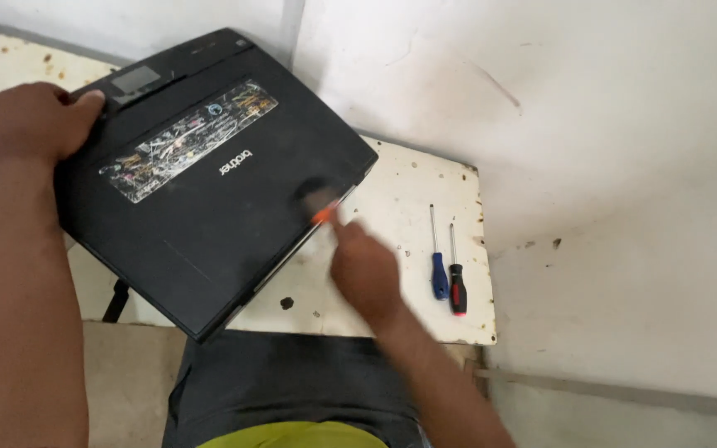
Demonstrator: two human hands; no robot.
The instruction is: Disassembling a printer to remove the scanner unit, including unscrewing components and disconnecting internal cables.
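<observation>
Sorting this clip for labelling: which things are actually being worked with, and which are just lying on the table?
In use:
- black printer, held at its corner by the left hand
- small brush with an orange handle, in the right hand

Lying about:
- blue screwdriver
- red and black screwdriver

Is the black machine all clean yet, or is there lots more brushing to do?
Not finished, it seems. The left hand grips the black machine's far corner, tilting it on the white table. The right hand sweeps a blurred, orange-handled brush along its right edge. The scratched sticker panel looks untouched. Two screwdrivers lie unused nearby.
</observation>
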